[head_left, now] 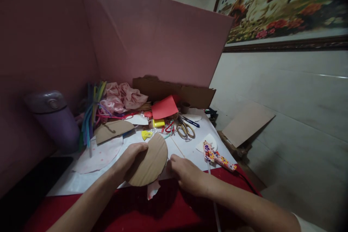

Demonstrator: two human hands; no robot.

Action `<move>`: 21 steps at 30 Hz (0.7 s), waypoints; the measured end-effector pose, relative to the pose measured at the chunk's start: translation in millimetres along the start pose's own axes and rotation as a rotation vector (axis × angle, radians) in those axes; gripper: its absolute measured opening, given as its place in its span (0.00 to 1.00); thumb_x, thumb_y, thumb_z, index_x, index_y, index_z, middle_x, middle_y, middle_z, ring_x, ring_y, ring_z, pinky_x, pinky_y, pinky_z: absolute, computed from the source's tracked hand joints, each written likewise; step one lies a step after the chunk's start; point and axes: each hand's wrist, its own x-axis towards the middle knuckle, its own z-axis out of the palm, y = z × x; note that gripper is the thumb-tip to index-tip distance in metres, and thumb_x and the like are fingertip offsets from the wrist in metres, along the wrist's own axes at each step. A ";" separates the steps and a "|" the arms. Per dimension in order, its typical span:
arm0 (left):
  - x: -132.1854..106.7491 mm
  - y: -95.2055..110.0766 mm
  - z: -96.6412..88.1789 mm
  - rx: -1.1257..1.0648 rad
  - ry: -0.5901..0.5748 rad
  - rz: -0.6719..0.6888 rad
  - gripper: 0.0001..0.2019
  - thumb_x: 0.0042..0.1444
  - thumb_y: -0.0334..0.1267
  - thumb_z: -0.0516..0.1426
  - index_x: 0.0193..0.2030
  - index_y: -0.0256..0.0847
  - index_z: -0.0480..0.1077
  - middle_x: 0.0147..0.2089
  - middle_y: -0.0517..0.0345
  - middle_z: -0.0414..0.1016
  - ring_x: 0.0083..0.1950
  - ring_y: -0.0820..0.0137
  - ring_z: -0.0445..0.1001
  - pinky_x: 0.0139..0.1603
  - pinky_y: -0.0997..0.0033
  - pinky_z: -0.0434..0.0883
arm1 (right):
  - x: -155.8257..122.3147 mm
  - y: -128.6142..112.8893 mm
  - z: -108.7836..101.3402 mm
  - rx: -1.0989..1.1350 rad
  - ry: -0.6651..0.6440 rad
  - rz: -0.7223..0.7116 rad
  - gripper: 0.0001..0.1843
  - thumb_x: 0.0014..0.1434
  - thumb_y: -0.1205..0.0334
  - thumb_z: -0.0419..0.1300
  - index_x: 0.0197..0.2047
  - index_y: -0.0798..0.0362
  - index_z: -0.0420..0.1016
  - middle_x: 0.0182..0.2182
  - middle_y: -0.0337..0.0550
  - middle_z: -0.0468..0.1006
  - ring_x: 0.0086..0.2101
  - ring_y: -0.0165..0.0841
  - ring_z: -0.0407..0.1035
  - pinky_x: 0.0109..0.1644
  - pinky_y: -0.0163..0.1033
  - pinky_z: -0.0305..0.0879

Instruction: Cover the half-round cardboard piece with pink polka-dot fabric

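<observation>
A rounded piece of cardboard [150, 163] is tilted up over the front of the table, gripped at its left edge by my left hand [134, 157], thumb on its face. Below it hangs a pale scrap with pinkish spots [153, 189]. My right hand [187, 174] is closed just beside the cardboard's right edge; what its fingers pinch, if anything, is hidden. A thin stick [178, 146] shows just beyond that hand. Right of it, a flower-patterned glue gun [219, 156] lies by a white rounded piece [210, 141], a translucent glue stick [216, 212] trailing from it.
Scissors [185, 130], red paper [165, 107], a yellow packet [158, 123] and a cardboard half-disc [114, 131] lie farther back. Pipe cleaners [89, 116], crumpled pink cloth [123, 98] and a purple bottle [56, 119] stand left. Pink panels [157, 40] enclose the back.
</observation>
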 end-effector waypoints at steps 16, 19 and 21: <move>13.7 0.5 -4.7 -0.542 -0.089 0.043 0.13 0.55 0.35 0.53 0.42 0.33 0.75 0.34 0.46 0.82 0.36 0.62 0.79 0.31 0.69 0.72 | 31.0 -11.7 -10.9 0.461 0.173 0.041 0.27 0.41 0.70 0.69 0.47 0.53 0.73 0.41 0.41 0.77 0.41 0.37 0.71 0.45 0.39 0.67; 10.8 2.3 -2.8 -0.576 -0.100 0.062 0.12 0.55 0.34 0.53 0.41 0.30 0.76 0.31 0.46 0.81 0.33 0.61 0.79 0.31 0.67 0.72 | 36.6 -22.7 -0.1 0.644 0.305 0.093 0.16 0.54 0.61 0.60 0.46 0.56 0.73 0.37 0.43 0.79 0.37 0.36 0.73 0.42 0.40 0.69; 9.8 1.6 -2.3 -0.584 -0.055 0.091 0.11 0.56 0.34 0.54 0.38 0.30 0.75 0.29 0.48 0.81 0.29 0.64 0.78 0.30 0.68 0.72 | 41.7 -20.5 -3.0 0.723 0.423 0.143 0.15 0.57 0.56 0.55 0.41 0.58 0.74 0.33 0.45 0.79 0.32 0.36 0.72 0.37 0.41 0.69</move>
